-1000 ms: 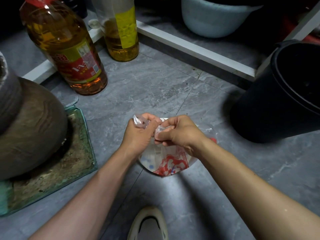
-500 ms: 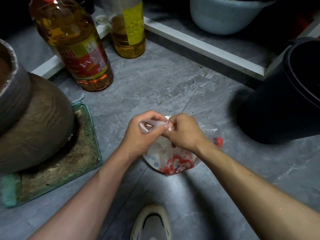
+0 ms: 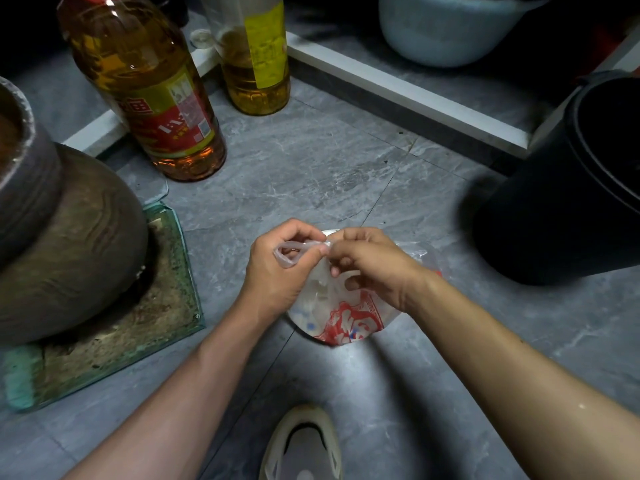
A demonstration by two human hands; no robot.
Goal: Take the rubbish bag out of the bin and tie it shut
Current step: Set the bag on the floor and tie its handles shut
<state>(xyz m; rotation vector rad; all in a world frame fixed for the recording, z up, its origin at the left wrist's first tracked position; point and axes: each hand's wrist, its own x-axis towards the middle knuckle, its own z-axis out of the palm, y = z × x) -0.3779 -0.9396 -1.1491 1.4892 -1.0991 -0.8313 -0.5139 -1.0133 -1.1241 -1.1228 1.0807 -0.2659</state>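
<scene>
Me: Since a second ago, twisted end bent into a loop [image 3: 287, 255]. Left hand [image 3: 277, 275] pinches it, thumb against forefinger; right hand [image 3: 377, 268] curled, pinching the neck.
Observer: Bag position?
Me: Rubbish bag [image 3: 349, 322] on floor [image 3: 311, 161] between my wrists, neck up toward me, loop pointing left. Bin [image 3: 561, 209] well apart, right.
Observer: Print?
Me: Red, unreadable. Oil bottle [image 3: 149, 91] label likewise.

rubbish bag [image 3: 346, 320] neck partly hidden, bin [image 3: 571, 202] cut off at rt edge, shoe [image 3: 301, 441] cut off at btm
</scene>
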